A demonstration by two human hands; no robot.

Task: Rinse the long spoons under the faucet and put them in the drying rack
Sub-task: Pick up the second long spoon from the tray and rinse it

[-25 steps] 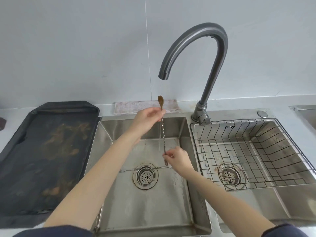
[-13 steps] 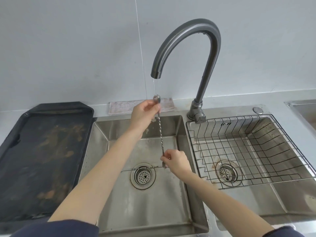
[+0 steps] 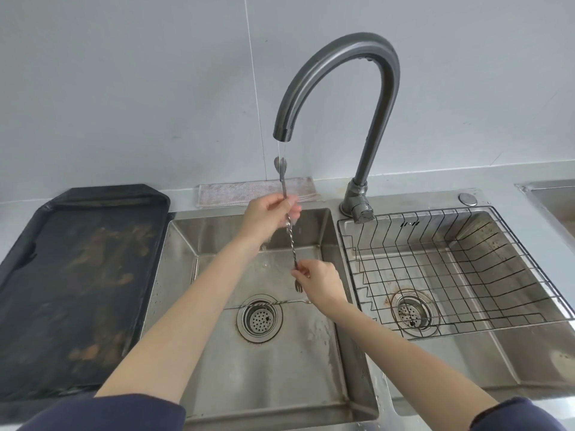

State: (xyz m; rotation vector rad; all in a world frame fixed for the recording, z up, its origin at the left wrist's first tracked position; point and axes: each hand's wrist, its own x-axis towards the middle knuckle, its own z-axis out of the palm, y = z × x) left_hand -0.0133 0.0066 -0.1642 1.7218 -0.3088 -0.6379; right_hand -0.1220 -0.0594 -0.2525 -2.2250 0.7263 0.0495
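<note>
I hold a long twisted-stem metal spoon nearly upright over the left sink basin. Its bowl points up into the thin stream from the grey gooseneck faucet. My left hand grips the upper stem just below the bowl. My right hand pinches the lower stem, with the small forked end sticking out below my fingers. A second long spoon lies flat on the basin floor by the drain. The wire drying rack sits in the right basin with nothing in it.
A dark stained tray lies on the counter to the left of the sink. A folded cloth rests behind the left basin. Another steel basin edge shows at the far right.
The water stream has grown from a trickle to a steady flow. The spoon's bowl has risen higher into the stream, and my left hand has slid a little down the stem.
</note>
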